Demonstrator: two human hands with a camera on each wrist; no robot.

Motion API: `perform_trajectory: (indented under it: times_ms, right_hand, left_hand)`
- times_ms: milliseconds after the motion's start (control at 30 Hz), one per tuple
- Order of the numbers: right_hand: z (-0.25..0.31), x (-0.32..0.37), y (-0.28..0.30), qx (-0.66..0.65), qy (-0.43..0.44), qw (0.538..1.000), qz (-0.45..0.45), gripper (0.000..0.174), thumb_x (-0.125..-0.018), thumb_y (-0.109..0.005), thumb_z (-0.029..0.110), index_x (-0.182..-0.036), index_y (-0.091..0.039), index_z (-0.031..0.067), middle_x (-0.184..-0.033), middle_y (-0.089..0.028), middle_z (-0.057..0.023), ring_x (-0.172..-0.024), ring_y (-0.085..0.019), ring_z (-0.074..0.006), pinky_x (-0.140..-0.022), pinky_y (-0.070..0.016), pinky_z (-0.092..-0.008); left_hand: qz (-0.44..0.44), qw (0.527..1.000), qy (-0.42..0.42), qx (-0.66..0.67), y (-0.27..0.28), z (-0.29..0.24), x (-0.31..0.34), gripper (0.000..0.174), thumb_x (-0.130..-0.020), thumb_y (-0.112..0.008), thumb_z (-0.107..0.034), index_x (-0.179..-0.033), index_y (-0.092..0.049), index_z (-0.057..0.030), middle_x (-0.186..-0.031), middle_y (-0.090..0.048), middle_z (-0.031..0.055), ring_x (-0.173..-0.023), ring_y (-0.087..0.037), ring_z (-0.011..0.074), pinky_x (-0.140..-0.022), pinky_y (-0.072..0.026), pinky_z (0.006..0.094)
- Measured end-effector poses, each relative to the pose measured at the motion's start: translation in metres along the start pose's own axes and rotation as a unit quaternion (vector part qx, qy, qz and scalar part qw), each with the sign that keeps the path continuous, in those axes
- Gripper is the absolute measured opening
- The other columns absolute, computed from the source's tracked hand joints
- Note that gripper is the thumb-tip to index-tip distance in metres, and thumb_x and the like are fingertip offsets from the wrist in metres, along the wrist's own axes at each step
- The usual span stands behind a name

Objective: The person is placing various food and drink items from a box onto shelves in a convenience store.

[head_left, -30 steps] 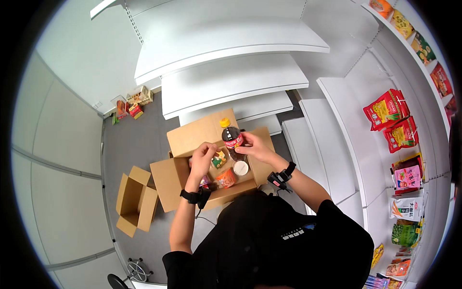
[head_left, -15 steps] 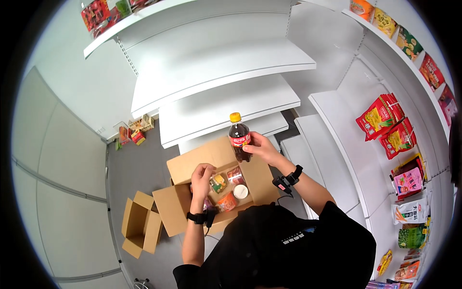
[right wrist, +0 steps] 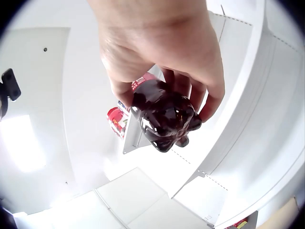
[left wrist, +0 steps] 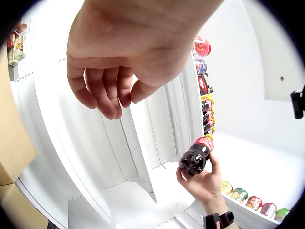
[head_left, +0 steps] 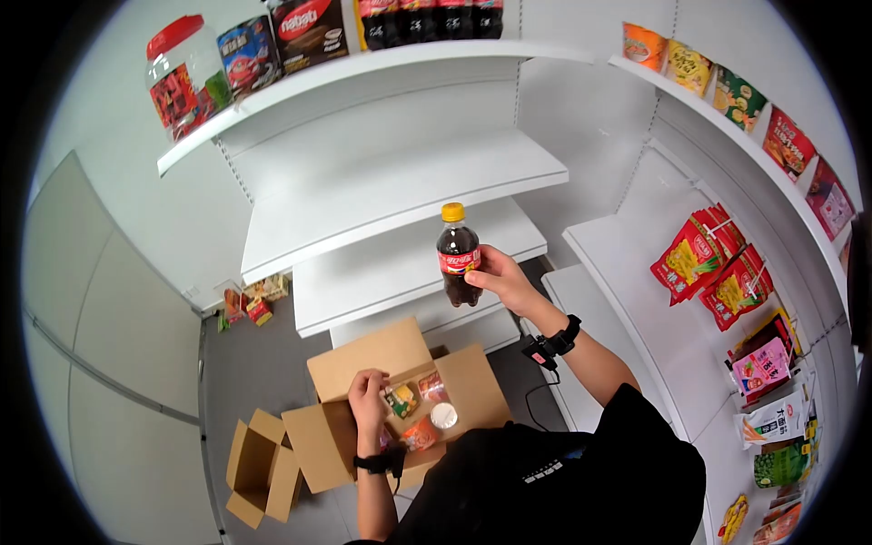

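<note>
A cola bottle (head_left: 459, 259) with a yellow cap and red label stands upright in my right hand (head_left: 504, 280), raised in front of the white shelves. Fingers and thumb grip it around its middle; the dark lobed base of the bottle (right wrist: 169, 119) faces the right wrist camera. My left hand (head_left: 367, 392) hangs over the left side of an open cardboard box (head_left: 363, 356). Its fingers (left wrist: 107, 90) droop loosely curled, holding nothing. Inside the box lie a green and yellow packet (head_left: 401, 400), an orange-red package (head_left: 420, 434), a white-lidded tub (head_left: 443, 416) and a reddish pack (head_left: 433, 387).
Bare white shelves (head_left: 391, 213) rise ahead; the top shelf (head_left: 381, 64) carries a red-lidded jar (head_left: 186, 77), snack packs and several cola bottles (head_left: 436, 23). Hanging red packets (head_left: 695, 254) line the right shelving. A smaller open box (head_left: 263, 468) sits on the floor at left.
My right hand has lifted the cola bottle up out of the box toward the shelves. The left hand stays over the box. The head view has tilted up, bringing the stocked top shelf into sight.
</note>
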State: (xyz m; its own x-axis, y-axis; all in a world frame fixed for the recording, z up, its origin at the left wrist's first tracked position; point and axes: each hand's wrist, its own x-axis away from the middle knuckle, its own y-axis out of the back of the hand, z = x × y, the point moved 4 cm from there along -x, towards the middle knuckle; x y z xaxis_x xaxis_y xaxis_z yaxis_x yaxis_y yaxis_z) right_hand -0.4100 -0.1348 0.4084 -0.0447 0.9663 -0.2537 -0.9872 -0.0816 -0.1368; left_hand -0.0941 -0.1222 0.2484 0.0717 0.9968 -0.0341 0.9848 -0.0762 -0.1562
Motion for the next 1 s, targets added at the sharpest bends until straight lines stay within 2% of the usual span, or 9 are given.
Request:
perform_trajectory:
  times_ms: [233, 433, 600, 833, 1000]
  right_hand:
    - [0.086, -0.038, 0.030, 0.072, 0.078, 0.994, 0.009, 0.048, -0.085, -0.066, 0.021, -0.125, -0.047, -0.0003, -0.101, -0.061, -0.0046, -0.085, -0.056, -0.0094, -0.067, -0.0454, -0.0237]
    - [0.155, -0.073, 0.056, 0.123, 0.153, 0.980, -0.022, 0.045, -0.086, -0.065, 0.022, -0.123, -0.049, 0.0003, -0.098, -0.061, -0.0032, -0.078, -0.055, -0.0082, -0.063, -0.0443, -0.0227]
    - [0.205, -0.106, 0.082, 0.112, 0.197, 0.974, -0.033, 0.040, -0.087, -0.065, 0.023, -0.117, -0.054, -0.0002, -0.094, -0.061, -0.0018, -0.074, -0.054, -0.0064, -0.061, -0.0429, -0.0219]
    - [0.265, -0.148, 0.122, 0.121, 0.245, 0.954, -0.122, 0.043, -0.085, -0.067, 0.025, -0.116, -0.054, -0.0010, -0.095, -0.064, -0.0035, -0.074, -0.057, -0.0070, -0.058, -0.0428, -0.0221]
    - [0.297, -0.180, 0.150, 0.163, 0.265, 0.934, -0.173, 0.047, -0.085, -0.067, 0.030, -0.117, -0.053, -0.0018, -0.098, -0.063, -0.0059, -0.078, -0.062, -0.0108, -0.065, -0.0484, -0.0245]
  left_hand:
    - [-0.018, 1.000, -0.008, -0.021, 0.002, 0.013, 0.007, 0.013, -0.092, -0.056, -0.011, -0.085, -0.060, -0.0002, -0.083, -0.064, 0.0063, -0.073, -0.057, 0.0099, -0.069, -0.0459, 0.0232]
    - [-0.047, 0.999, -0.021, -0.012, 0.002, 0.021, 0.010, 0.014, -0.091, -0.055, -0.010, -0.084, -0.059, 0.0012, -0.082, -0.064, 0.0077, -0.071, -0.058, 0.0108, -0.068, -0.0463, 0.0228]
    - [-0.090, 0.995, -0.013, -0.026, -0.002, 0.016, 0.014, 0.019, -0.090, -0.054, -0.008, -0.073, -0.058, 0.0012, -0.080, -0.064, 0.0092, -0.071, -0.057, 0.0126, -0.065, -0.0437, 0.0234]
    - [-0.114, 0.993, -0.010, 0.000, -0.011, 0.024, 0.014, 0.017, -0.088, -0.054, -0.005, -0.073, -0.057, 0.0011, -0.076, -0.063, 0.0095, -0.069, -0.056, 0.0126, -0.065, -0.0444, 0.0235]
    - [-0.132, 0.991, 0.000, 0.010, -0.012, 0.042, 0.014, 0.015, -0.087, -0.055, -0.006, -0.075, -0.058, 0.0018, -0.072, -0.063, 0.0084, -0.065, -0.055, 0.0113, -0.062, -0.0441, 0.0230]
